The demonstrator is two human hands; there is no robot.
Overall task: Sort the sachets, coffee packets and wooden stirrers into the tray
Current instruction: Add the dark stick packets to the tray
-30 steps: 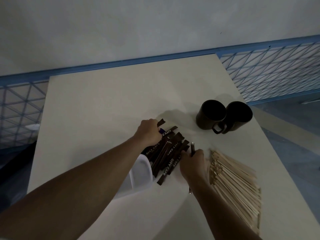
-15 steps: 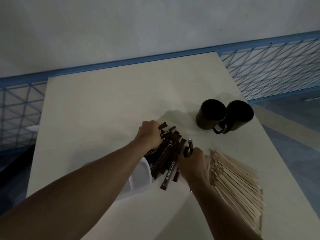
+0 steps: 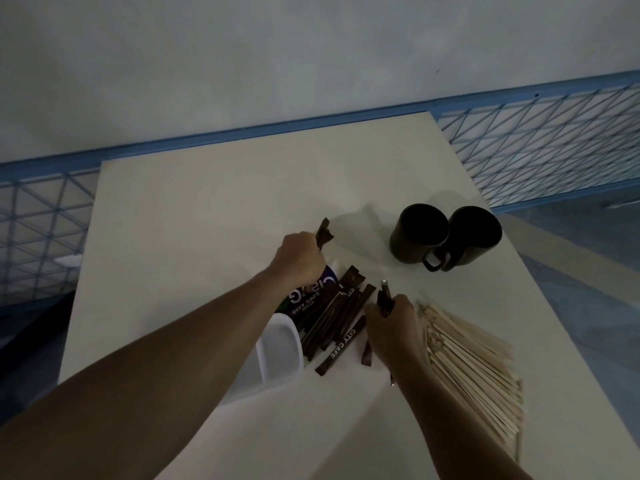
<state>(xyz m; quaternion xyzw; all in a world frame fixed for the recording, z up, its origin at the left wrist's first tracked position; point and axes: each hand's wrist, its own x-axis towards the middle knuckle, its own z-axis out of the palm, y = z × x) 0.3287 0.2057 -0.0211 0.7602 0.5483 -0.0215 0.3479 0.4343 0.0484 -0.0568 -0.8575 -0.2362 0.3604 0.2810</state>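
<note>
A pile of dark brown stick sachets (image 3: 341, 317) printed CITY CAFE lies on the pale table, between my hands. My left hand (image 3: 299, 256) grips a few brown sachets (image 3: 323, 235) that stick up past its fingers. My right hand (image 3: 394, 327) pinches brown sachets (image 3: 384, 299), one end pointing up and the other out below the hand. A purple and green coffee packet (image 3: 311, 292) shows under my left wrist. A white plastic tray (image 3: 278, 351) sits partly under my left forearm. Wooden stirrers (image 3: 474, 372) lie fanned out at the right.
Two dark mugs (image 3: 445, 237) stand side by side behind the pile, handles toward me. The table (image 3: 207, 220) ends at a grey wall, with blue wire mesh panels (image 3: 540, 143) at both sides. The table's right edge runs close to the stirrers.
My left hand has lifted off the pile with sachets in its grip, uncovering the coffee packet. My right hand has raised its sachets a little.
</note>
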